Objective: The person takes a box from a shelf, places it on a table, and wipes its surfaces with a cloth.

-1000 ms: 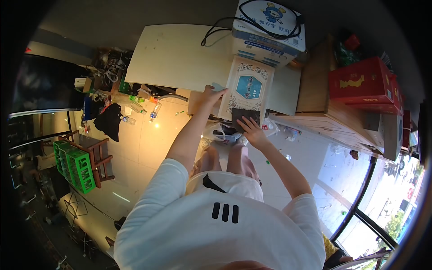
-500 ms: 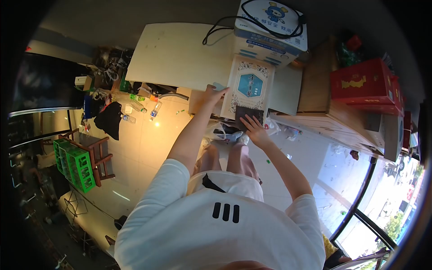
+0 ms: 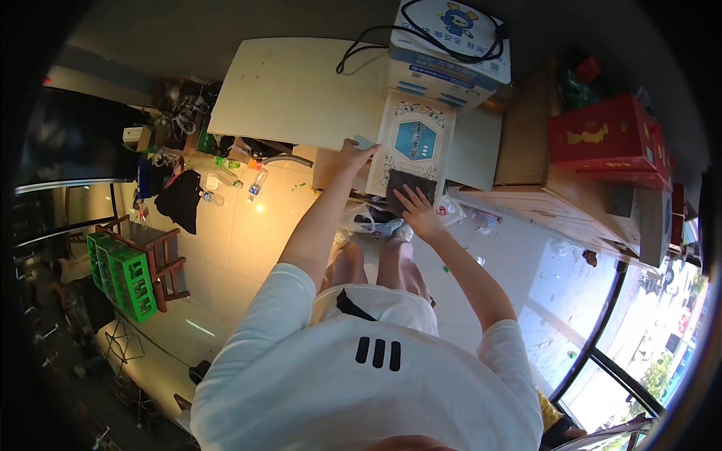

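A pale box (image 3: 444, 143) with a floral border and a blue label lies on the white table in front of me. Against its left edge is my left hand (image 3: 356, 156), with a digit reaching onto the rim; the grip is partly hidden. My right hand (image 3: 420, 213) presses a dark cloth (image 3: 402, 180) onto the near end of the box. Its fingers are spread over the cloth, which covers the lower part of the box top.
Behind the box stands a white and blue carton (image 3: 447, 64) with a black cable (image 3: 353, 54) looped on it. A red box (image 3: 602, 135) rests on the wooden cabinet (image 3: 530, 128) at right. Bottles (image 3: 258, 185) and a green crate (image 3: 120, 276) are at left.
My right hand and the dark cloth have shifted slightly left and away from me across the box. My left hand stays at the box's left edge.
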A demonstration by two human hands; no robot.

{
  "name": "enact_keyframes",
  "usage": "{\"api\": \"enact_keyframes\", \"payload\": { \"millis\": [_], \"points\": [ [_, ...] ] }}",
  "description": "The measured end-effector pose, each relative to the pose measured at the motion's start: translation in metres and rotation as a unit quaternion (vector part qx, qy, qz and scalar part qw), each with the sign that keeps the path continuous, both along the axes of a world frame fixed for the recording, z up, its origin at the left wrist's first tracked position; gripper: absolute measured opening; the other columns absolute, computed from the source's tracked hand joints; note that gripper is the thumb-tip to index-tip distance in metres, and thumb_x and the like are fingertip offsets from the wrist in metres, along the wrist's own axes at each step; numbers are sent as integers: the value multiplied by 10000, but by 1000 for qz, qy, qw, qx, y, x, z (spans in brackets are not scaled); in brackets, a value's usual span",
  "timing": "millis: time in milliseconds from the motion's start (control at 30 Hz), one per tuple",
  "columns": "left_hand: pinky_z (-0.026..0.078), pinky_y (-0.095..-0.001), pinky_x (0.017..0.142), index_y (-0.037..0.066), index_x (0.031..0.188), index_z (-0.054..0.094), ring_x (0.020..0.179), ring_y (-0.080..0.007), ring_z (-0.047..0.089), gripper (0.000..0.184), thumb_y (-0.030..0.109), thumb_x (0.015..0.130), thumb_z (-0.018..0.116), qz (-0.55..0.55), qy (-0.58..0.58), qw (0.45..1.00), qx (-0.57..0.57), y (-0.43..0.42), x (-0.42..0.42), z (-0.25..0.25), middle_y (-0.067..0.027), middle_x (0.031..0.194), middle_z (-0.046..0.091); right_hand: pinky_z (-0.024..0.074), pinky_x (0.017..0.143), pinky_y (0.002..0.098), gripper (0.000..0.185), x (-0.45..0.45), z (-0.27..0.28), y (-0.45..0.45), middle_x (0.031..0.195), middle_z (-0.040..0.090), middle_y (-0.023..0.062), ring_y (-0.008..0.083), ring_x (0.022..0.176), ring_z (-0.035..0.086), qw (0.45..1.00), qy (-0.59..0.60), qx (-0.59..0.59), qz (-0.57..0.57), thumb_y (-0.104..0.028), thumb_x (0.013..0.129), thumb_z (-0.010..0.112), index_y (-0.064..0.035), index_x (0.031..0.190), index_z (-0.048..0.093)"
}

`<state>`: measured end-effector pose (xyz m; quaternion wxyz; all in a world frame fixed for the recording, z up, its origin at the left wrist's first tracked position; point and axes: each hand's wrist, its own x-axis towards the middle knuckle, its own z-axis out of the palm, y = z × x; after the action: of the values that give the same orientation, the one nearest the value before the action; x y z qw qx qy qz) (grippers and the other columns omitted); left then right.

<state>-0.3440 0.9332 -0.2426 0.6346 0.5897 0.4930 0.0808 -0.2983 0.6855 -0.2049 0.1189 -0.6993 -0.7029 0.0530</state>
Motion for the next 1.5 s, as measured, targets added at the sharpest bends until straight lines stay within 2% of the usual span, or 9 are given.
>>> {"api": "enact_keyframes", "payload": {
  "millis": [167,533,800,967,1100,1167,1267,1400,1500],
  "points": [
    [565,-299,583,-79,1072,412,689,-220,658,696,274,636,822,-41,72,993,89,1,0,12,-207,875,613,250,1063,516,142,-34,-13,56,1377,394,120,335,1309,296,998,-14,66,-17,-160,719,570,-36,733,637],
    [551,-291,535,-50,1008,428,624,-207,652,652,316,632,814,-15,-3,1000,26,3,0,-13,-194,840,621,305,1048,489,99,8,7,-17,1325,459,143,319,1270,379,997,60,43,-1,-84,645,568,-20,573,544],
    [509,-269,602,4,781,587,658,-159,626,489,406,617,812,-85,33,982,165,-9,-29,13,-94,706,630,388,1000,427,79,0,20,-4,1333,448,141,336,1257,391,929,174,148,-290,91,647,524,18,626,504],
    [493,-267,613,-2,764,638,650,-156,611,517,445,574,817,-215,56,961,163,-14,-48,3,-81,706,637,313,1052,431,152,-4,4,13,1306,459,163,321,1261,374,980,97,30,-174,22,696,561,3,838,610],
    [492,-275,604,-5,790,641,638,-158,608,506,422,582,816,-226,80,953,186,-22,-44,0,-85,704,635,318,1049,436,165,-6,0,2,1302,458,167,322,1263,372,984,84,59,-149,15,702,559,-6,859,605],
    [495,-339,628,5,761,637,678,-256,621,536,468,546,800,-214,85,951,205,-21,-42,-23,-140,730,633,305,1057,441,194,-1,8,-6,1288,464,173,327,1265,370,990,85,42,-106,-30,708,590,-18,902,589],
    [498,-355,640,13,756,639,705,-277,625,538,479,539,796,-220,76,949,214,-19,-42,-26,-144,766,642,314,1037,471,234,-8,27,-7,1240,491,164,346,1232,395,992,79,50,-89,-89,711,631,-41,933,576],
    [500,-352,644,20,762,641,717,-270,631,534,482,543,794,-228,83,948,205,-20,-41,-26,-139,772,644,347,982,478,256,-24,27,15,1167,518,142,345,1149,444,947,196,121,-226,-135,706,666,-60,933,572],
    [503,-352,649,23,765,648,717,-269,634,529,481,544,795,-222,96,946,213,-20,-43,-28,-132,765,648,378,902,464,247,-25,11,20,1096,536,126,329,1058,473,967,58,100,-225,-147,737,660,-48,946,574]
  ]
}}
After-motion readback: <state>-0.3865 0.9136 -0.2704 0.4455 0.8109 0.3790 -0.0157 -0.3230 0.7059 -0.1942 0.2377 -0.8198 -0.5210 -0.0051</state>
